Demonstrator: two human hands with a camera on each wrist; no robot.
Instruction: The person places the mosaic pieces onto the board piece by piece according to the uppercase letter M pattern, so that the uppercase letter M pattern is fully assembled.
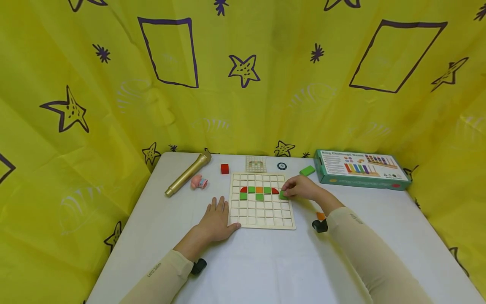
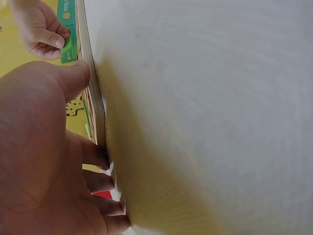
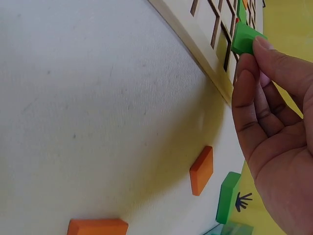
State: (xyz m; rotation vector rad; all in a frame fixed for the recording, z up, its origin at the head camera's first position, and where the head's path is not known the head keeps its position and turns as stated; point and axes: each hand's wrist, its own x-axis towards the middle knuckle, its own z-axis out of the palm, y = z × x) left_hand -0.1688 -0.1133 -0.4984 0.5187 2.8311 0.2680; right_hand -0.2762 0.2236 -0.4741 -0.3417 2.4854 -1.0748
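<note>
My right hand point(image 1: 303, 188) pinches a green square tile point(image 3: 243, 39) between thumb and fingertips at the right edge of a wooden grid board point(image 1: 262, 222). In the right wrist view the tile is tilted, close over the grid. A row across the board holds a red curved tile point(image 1: 244, 189), green tiles, an orange tile point(image 1: 259, 190) and another red one point(image 1: 275, 191). Two green tiles point(image 1: 260, 196) lie in the row below. My left hand point(image 1: 215, 223) rests with spread fingers along the board's left side, its thumb at the near left corner.
Behind the board lie a small patterned card point(image 1: 256, 164), a red block point(image 1: 225, 169) and a round dark disc point(image 1: 282, 166). A gold microphone point(image 1: 188, 174) and pink figurine point(image 1: 197, 182) lie left. At right are a green block point(image 1: 307, 170), a game box point(image 1: 362, 169) and orange blocks point(image 3: 202, 171).
</note>
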